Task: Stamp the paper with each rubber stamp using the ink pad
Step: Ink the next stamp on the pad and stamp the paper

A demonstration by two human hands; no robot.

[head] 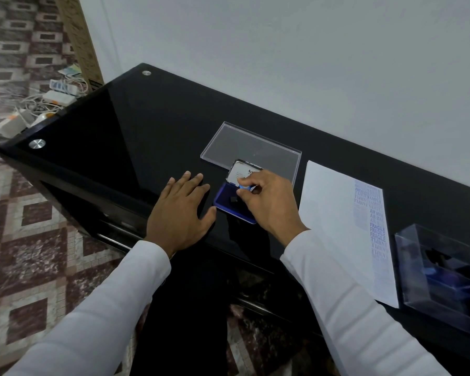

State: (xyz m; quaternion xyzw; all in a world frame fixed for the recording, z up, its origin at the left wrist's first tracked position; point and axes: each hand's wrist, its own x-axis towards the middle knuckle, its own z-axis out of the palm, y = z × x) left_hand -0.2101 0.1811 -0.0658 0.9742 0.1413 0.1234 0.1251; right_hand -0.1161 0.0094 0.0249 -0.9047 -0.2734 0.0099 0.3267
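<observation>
Head view, right hand [269, 204] grip pinching blue-handled stamp [245, 189] on open blue ink pad [224, 203], left hand [179, 213] flat, fingers spread

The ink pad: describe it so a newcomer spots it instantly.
On the black glass table, between the clear flat lid and the stamped paper, sits the ink pad. It alone is deep blue, its white-lined lid hinged open, under the right hand.

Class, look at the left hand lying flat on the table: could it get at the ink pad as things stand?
Probably yes. The left hand lies flat beside the ink pad, its thumb nearly at the pad's edge, nothing between. But the right hand holds a stamp over most of the pad.
</observation>
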